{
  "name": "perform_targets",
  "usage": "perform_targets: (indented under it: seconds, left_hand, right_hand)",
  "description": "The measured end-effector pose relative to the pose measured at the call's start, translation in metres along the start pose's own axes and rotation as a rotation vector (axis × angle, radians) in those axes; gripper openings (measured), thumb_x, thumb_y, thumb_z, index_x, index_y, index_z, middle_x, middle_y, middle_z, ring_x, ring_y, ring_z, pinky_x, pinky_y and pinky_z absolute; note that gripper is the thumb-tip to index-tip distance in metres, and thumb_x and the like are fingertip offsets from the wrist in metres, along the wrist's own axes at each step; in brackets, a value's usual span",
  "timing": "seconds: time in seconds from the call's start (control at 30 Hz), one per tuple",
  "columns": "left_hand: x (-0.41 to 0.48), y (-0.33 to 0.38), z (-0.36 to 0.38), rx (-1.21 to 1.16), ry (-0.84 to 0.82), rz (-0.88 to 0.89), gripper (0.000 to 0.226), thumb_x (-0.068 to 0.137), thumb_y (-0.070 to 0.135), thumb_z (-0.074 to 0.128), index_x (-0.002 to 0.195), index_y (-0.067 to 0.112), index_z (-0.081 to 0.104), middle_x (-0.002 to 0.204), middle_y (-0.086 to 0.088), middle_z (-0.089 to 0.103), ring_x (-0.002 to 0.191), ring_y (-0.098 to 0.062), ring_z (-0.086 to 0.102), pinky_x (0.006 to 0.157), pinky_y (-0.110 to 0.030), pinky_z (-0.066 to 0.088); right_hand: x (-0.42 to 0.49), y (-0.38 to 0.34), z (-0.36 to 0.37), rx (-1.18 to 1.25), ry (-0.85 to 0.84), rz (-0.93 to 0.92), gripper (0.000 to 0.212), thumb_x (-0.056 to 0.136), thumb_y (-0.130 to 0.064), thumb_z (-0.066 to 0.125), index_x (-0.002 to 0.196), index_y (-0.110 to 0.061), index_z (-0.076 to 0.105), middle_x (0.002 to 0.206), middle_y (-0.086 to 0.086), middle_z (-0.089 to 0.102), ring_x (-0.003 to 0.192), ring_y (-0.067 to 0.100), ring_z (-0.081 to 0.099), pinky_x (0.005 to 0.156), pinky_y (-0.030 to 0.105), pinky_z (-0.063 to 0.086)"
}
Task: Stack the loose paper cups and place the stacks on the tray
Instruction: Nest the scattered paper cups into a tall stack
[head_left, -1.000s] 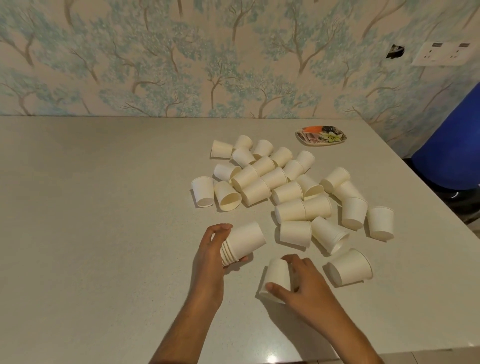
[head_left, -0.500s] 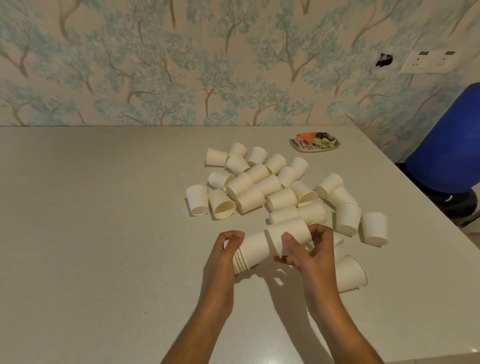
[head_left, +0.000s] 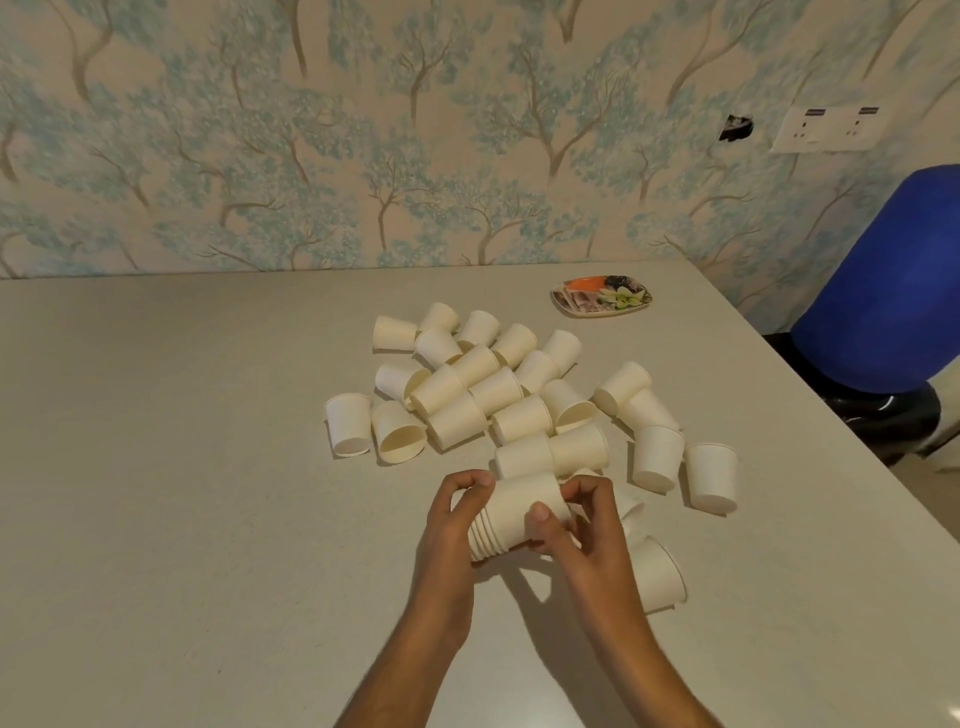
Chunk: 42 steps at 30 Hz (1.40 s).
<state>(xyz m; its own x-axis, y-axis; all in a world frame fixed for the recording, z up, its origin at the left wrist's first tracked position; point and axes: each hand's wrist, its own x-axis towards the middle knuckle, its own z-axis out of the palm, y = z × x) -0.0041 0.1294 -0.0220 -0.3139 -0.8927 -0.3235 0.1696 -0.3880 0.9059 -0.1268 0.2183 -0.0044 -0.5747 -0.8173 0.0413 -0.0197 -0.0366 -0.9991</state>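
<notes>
Tree-patterned wallpaper backs a pale table (head_left: 182, 493). Left hand (head_left: 449, 535) and right hand (head_left: 582, 530) both grip one nested stack of cups (head_left: 511, 514) — held sideways above the tabletop. Loose cups (head_left: 493, 389) lie scattered behind; the tray (head_left: 601, 296) sits well apart, near the wall.

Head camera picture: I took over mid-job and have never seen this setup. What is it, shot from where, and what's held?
No machine here: the two grips are a person's bare hands. The picture comes from a camera worn on the head, looking forward and down. The left grip and right grip both curl round a nested stack of paper cups, held on its side over the table. Beyond it lie many loose cups, most tipped over. The small patterned tray sits far right, with no cups on it.
</notes>
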Motion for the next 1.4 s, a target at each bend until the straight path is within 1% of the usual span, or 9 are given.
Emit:
perform_targets:
  seconds: [0.17,0.3,0.43,0.67,0.8,1.03,1.17,1.27,1.4]
  left_hand:
    - [-0.002,-0.011,0.011,-0.063,-0.003,-0.046,0.056,0.073,0.054,0.086,0.118,0.023,0.075,0.133,-0.012,0.072,0.119,-0.041,0.075,0.084,-0.065,0.069]
    - [-0.014,-0.02,0.02,0.024,-0.016,-0.051,0.057,0.067,0.06,0.084,0.114,0.03,0.076,0.133,-0.012,0.07,0.119,-0.04,0.073,0.087,-0.068,0.067]
    - [-0.024,-0.026,0.027,0.024,-0.041,-0.063,0.054,0.065,0.058,0.084,0.11,0.029,0.076,0.133,-0.012,0.069,0.119,-0.039,0.073,0.078,-0.055,0.07]
    - [-0.031,-0.035,0.033,0.062,-0.035,-0.051,0.035,0.081,0.047,0.079,0.112,0.03,0.075,0.134,-0.009,0.069,0.122,-0.036,0.073,0.072,-0.046,0.069]
    - [-0.036,-0.038,0.036,0.042,-0.036,-0.061,0.045,0.073,0.054,0.083,0.11,0.029,0.076,0.13,-0.01,0.072,0.117,-0.035,0.075,0.072,-0.048,0.07]
    - [-0.042,-0.041,0.042,-0.012,-0.027,-0.08,0.044,0.072,0.05,0.084,0.109,0.027,0.078,0.132,-0.014,0.072,0.115,-0.037,0.077,0.084,-0.061,0.069]
    - [-0.046,-0.043,0.051,-0.076,-0.058,-0.13,0.061,0.065,0.052,0.085,0.118,0.022,0.078,0.13,-0.019,0.073,0.116,-0.048,0.076,0.097,-0.077,0.057]
    - [-0.045,-0.046,0.059,-0.139,-0.065,-0.222,0.047,0.074,0.04,0.084,0.113,0.014,0.08,0.112,-0.017,0.08,0.096,-0.044,0.082,0.088,-0.061,0.063]
    - [-0.044,-0.048,0.071,-0.207,-0.15,-0.318,0.029,0.082,0.036,0.079,0.103,0.017,0.087,0.103,-0.019,0.082,0.083,-0.041,0.08,0.075,-0.047,0.066]
  right_hand:
    - [0.003,0.003,-0.073,-0.388,0.054,-0.353,0.022,0.1,-0.043,0.064,0.114,-0.026,0.067,0.121,-0.007,0.067,0.114,0.015,0.066,0.087,0.013,0.051]
    - [0.002,0.019,-0.125,-0.808,-0.265,-0.348,0.059,0.088,-0.052,0.076,0.141,-0.041,0.052,0.151,-0.019,0.046,0.145,0.016,0.041,0.114,0.031,0.036]
    - [-0.004,0.034,-0.134,-1.131,-0.392,-0.441,0.079,0.077,-0.045,0.086,0.145,-0.041,0.044,0.16,-0.01,0.038,0.142,0.022,0.042,0.115,0.044,0.037]
    - [-0.005,0.043,-0.13,-1.156,-0.31,-0.521,0.078,0.077,-0.024,0.095,0.145,-0.025,0.057,0.15,0.007,0.049,0.127,0.025,0.051,0.101,0.035,0.042]
    - [-0.008,0.043,-0.135,-1.151,-0.332,-0.547,0.071,0.082,-0.025,0.089,0.146,-0.019,0.061,0.139,0.004,0.06,0.116,0.024,0.058,0.094,0.036,0.053]
    - [-0.003,0.027,-0.163,-0.841,-0.054,-0.378,0.058,0.094,-0.029,0.078,0.146,-0.025,0.053,0.134,-0.006,0.055,0.117,0.015,0.056,0.093,0.038,0.058]
    - [-0.002,0.01,-0.151,-0.079,0.184,-0.228,0.057,0.093,-0.031,0.077,0.146,-0.028,0.057,0.133,-0.004,0.063,0.117,0.014,0.066,0.088,0.028,0.062]
    - [-0.006,0.004,-0.128,0.403,0.147,-0.023,0.053,0.093,-0.024,0.067,0.146,-0.019,0.058,0.123,0.004,0.072,0.108,0.024,0.069,0.08,0.035,0.062]
    - [-0.01,0.006,-0.1,0.461,0.129,-0.019,0.06,0.096,-0.02,0.063,0.155,-0.023,0.05,0.136,0.006,0.069,0.12,0.024,0.068,0.092,0.035,0.061]
